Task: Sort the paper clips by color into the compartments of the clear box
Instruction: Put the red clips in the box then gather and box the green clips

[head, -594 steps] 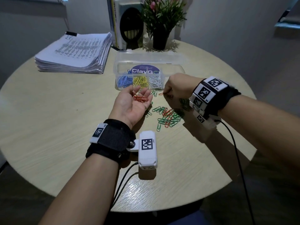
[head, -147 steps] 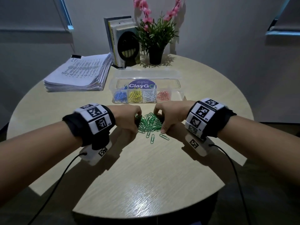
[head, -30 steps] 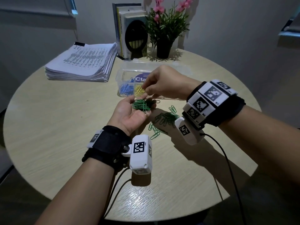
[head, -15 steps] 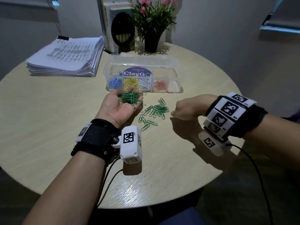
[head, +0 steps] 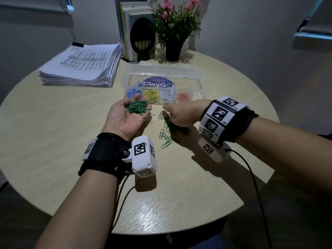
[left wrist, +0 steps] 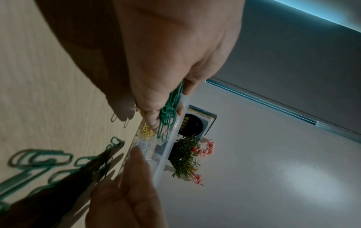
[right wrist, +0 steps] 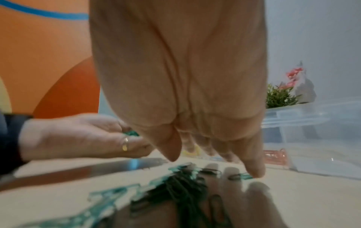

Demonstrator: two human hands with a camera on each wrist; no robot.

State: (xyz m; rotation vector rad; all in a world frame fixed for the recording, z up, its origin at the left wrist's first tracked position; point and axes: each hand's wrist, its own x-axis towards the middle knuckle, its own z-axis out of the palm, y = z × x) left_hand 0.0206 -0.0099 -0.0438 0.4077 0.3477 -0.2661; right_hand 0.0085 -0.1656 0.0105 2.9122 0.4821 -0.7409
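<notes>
My left hand [head: 141, 106] is cupped palm up in front of the clear box [head: 199, 81], its fingers curled loosely round a bunch of green paper clips [head: 138, 107]. In the left wrist view the same green bunch [left wrist: 169, 109] lies along the fingers. My right hand [head: 167, 114] hangs over the loose green clips [head: 164, 134] on the table. Its thumb and fingertips [right wrist: 254, 171] point down, spread, just touching the clips [right wrist: 181, 174], with nothing pinched. The box holds blue [head: 132, 92], yellow [head: 151, 94], white [head: 167, 95] and red clips [head: 182, 96], each in its own compartment.
A thick stack of printed paper [head: 80, 67] lies at the back left of the round wooden table [head: 53, 141]. Books [head: 133, 31] and a potted pink-flowered plant [head: 175, 27] stand behind the box. Cables run from both wrist cameras over the table's near edge.
My right hand has moved left from beside the loose green clips to right over them, fingertips down. The left hand still carries its green bunch in front of the box.
</notes>
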